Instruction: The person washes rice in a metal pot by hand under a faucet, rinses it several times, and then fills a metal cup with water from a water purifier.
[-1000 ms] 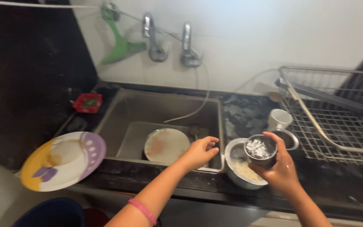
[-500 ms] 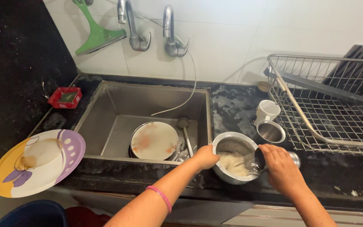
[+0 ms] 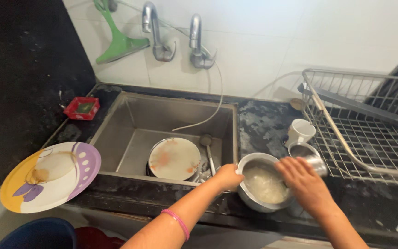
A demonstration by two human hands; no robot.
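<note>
Head view: your left hand (image 3: 229, 176) grips the rim of the pot (image 3: 264, 188) on the tabletop (image 3: 263, 122) beside the sink (image 3: 130, 138). Your right hand (image 3: 306, 182), fingers closed around a steel cup (image 3: 318, 165), tips it over the pot. White mug (image 3: 299, 132) just behind.

Shiny steel pot (image 3: 264, 184), matt steel sink (image 3: 171, 115), glossy speckled stone counter (image 3: 263, 124)
</note>
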